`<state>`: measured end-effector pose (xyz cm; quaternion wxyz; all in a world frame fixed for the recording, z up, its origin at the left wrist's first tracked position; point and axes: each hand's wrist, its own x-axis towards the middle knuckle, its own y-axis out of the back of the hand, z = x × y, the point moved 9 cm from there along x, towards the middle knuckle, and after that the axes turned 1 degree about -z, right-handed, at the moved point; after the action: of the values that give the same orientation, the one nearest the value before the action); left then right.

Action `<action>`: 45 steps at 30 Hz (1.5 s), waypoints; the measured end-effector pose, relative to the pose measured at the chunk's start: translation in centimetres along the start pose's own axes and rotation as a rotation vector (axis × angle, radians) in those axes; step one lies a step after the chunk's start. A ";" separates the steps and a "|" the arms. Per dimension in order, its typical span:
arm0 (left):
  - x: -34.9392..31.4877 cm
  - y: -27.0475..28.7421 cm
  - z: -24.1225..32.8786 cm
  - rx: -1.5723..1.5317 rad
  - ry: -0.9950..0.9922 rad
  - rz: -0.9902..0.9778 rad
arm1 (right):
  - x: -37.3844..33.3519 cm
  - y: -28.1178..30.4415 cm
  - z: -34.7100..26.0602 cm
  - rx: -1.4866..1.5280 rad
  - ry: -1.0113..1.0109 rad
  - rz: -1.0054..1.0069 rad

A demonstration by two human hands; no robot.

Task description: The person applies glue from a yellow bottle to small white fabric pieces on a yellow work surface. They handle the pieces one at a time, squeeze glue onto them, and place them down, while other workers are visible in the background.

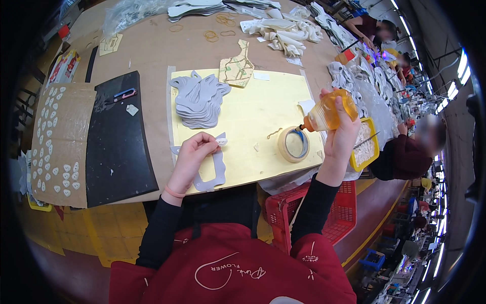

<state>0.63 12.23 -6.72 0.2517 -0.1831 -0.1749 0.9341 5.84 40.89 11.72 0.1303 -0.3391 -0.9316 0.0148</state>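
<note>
My left hand (194,154) pinches a small white piece (221,142) between thumb and fingertips. Below it, a grey cut-out piece (217,172) with a large opening lies at the near edge of the yellow board (273,101). My right hand (342,134) is wrapped round an amber squeeze bottle (324,115), tilted with its dark nozzle pointing down and left. That nozzle is just above the rim of a tape roll (281,148); whether they touch I cannot tell. Beyond my left hand sits a stack of grey cut-out pieces (198,104).
Left of the yellow board lie a black mat (119,152) with a cutter (125,95) and a cardboard sheet (76,121) bearing many small white pieces. A patterned template (237,66) lies behind. At right are a yellow tray (373,133) and, lower, a red crate (283,210). Co-workers sit beyond.
</note>
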 end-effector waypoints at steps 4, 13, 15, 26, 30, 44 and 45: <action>0.1 0.1 -0.3 -0.012 -0.009 -0.003 | 0.0 0.1 0.1 0.079 -0.005 0.006; 0.0 0.2 -0.2 -0.006 -0.008 -0.001 | -1.1 -1.4 0.5 0.422 -0.107 -0.145; 0.0 0.2 -0.3 -0.012 -0.011 -0.003 | -1.2 -1.4 0.2 0.395 -0.069 -0.159; 0.0 0.3 -0.3 -0.007 -0.031 -0.005 | -1.2 -1.5 -1.3 0.199 0.141 -0.197; -0.2 0.3 -0.1 -0.019 -0.025 0.008 | -1.4 -2.1 -1.4 0.129 0.097 -0.171; -0.3 0.3 -0.1 -0.030 -0.022 0.020 | -3.1 9.5 -7.1 -0.203 0.577 0.219; -0.2 0.2 -0.1 -0.028 -0.022 0.013 | -4.0 11.4 -6.8 -0.231 0.636 0.277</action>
<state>0.79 11.98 -6.82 0.2412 -0.1773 -0.1894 0.9352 17.63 46.72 16.09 0.3710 -0.4623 -0.7852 -0.1791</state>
